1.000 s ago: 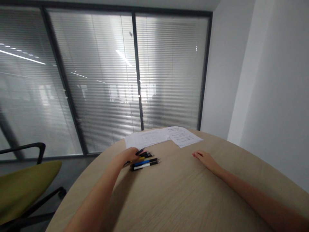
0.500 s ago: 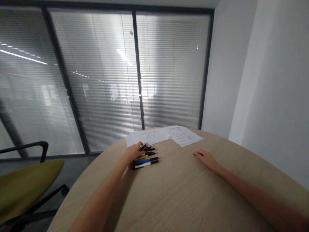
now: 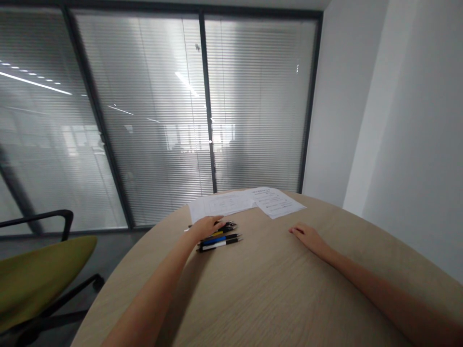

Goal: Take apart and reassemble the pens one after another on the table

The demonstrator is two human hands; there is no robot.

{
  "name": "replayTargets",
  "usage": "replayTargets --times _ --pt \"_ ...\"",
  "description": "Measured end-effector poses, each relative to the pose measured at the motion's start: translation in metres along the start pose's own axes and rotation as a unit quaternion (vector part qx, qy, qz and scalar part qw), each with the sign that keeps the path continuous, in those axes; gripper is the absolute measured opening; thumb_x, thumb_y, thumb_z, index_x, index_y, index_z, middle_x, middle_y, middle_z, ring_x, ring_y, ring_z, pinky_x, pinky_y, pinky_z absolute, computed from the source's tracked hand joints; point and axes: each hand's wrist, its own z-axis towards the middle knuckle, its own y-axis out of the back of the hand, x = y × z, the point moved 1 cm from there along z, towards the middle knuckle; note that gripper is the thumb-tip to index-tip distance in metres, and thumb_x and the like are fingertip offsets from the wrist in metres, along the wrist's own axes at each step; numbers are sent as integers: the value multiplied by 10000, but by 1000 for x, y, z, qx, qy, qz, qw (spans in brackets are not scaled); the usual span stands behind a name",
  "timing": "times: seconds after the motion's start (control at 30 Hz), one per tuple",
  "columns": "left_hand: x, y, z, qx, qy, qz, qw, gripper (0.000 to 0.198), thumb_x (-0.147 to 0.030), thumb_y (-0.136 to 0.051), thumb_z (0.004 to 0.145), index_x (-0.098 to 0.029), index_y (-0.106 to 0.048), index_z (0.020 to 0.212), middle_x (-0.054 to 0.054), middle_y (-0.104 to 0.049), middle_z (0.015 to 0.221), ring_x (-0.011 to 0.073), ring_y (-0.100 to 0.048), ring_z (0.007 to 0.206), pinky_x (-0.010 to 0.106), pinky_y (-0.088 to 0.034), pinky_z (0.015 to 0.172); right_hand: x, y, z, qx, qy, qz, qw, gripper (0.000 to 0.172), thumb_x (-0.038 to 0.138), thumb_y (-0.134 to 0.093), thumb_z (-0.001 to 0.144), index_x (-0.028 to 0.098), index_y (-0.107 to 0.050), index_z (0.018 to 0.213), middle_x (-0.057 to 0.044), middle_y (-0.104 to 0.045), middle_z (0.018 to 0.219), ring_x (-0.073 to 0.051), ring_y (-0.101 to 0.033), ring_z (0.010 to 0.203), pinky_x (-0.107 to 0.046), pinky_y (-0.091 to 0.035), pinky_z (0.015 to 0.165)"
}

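Several pens lie side by side on the round wooden table; a white, a blue and a yellow one show. My left hand rests on the far end of this row, fingers stretched flat over the pens. My right hand lies palm down on the bare wood to the right, fingers together and extended, holding nothing, well apart from the pens.
Two printed paper sheets lie at the table's far edge. An olive-green office chair with black arms stands at the left. A glass wall with blinds runs behind, and a white wall closes the right.
My left hand has slid a little farther away over the pens and flattened onto them, nudging the far ones. My right hand has stayed put.
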Motion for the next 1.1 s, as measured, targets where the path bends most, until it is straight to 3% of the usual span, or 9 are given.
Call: replayTargets --times 0.2,0.3,0.5,0.77,0.97,1.1 --pt "0 3 -2 62 36 3 997 966 -630 -532 531 -125 -223 1295 176 -343 1290 313 -348 1147 373 -299 908 -1 -1 0 3 9 -11 1000 260 266 -360 764 187 -601 707 -64 -614 788 -189 -544 789 -301 -393 743" --pt "1 -2 -4 109 48 1 993 1078 -655 -560 445 -86 -216 1293 213 -287 1307 332 -283 1181 387 -286 920 -2 -2 1 4 11 -16 1000 257 260 -363 766 175 -600 715 -73 -609 796 -189 -541 792 -304 -393 746" --pt "-1 -6 -4 147 68 6 987 1057 -638 -577 393 -156 -268 1281 189 -254 1330 361 -311 1156 406 -321 891 -3 -3 1 4 16 -23 1000 248 257 -376 761 168 -601 709 -77 -606 782 -189 -541 776 -301 -398 727" --pt "-1 -6 -1 95 48 7 994 840 -480 -581 483 -192 -352 1238 149 -413 1235 326 -420 1079 397 -344 865 -3 -2 1 4 23 -33 999 258 254 -357 769 175 -596 709 -75 -602 786 -187 -544 784 -303 -394 737" --pt "18 -12 -5 64 55 1 996 903 -632 -519 489 -190 -327 1253 145 -288 1324 342 -228 1199 464 -211 940 -3 -2 0 4 29 -33 999 252 248 -357 767 168 -590 714 -82 -600 796 -187 -539 788 -300 -399 733" --pt "20 -15 -7 32 48 1 998 867 -653 -482 516 -179 -360 1232 139 -383 1254 319 -311 1158 423 -210 950 -3 -2 1 4 30 -33 999 250 248 -356 767 167 -586 712 -80 -598 784 -186 -537 780 -303 -400 732"
